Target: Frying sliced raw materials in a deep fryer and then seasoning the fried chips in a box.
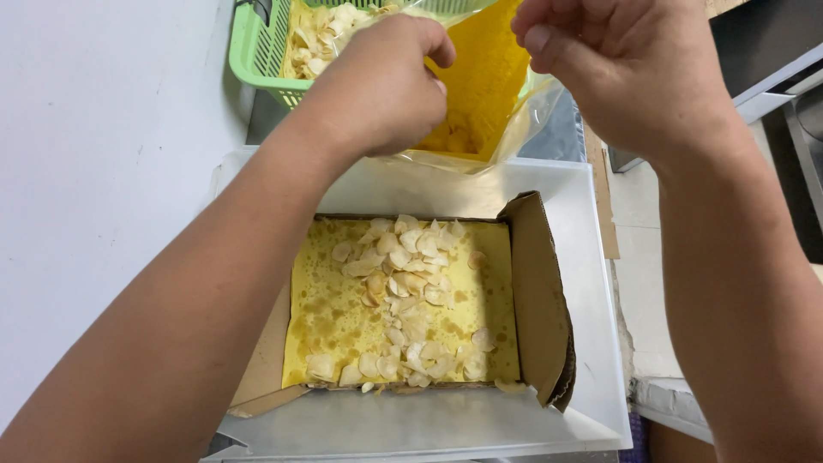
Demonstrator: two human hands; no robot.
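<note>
head view: two hands work above one cardboard box (540, 291) that sits in one white tray (591, 283) on the counter (103, 171). the box is lined with one yellow sheet (321, 317), spotted with oil, and pale chips (407, 291) lie scattered on it, too many to count, thickest from the middle toward 5 o'clock.

at 12 o'clock from the box stands one clear bag (531, 111) with a yellow lining, its mouth open and a few chips visible low inside. the left hand (377, 86) reaches into the bag's mouth, its fingers curled closed; whether they pinch chips cannot be told, since the tips are hidden behind the knuckles. the right hand (617, 69) is at the bag's upper edge toward 1 o'clock, fingers bent inward and close together; what they grip, if anything, cannot be told.

at 11 o'clock, behind the left hand, one green basket (253, 51) holds more chips on yellow paper. both forearms run down to the lower corners of the picture.
</note>
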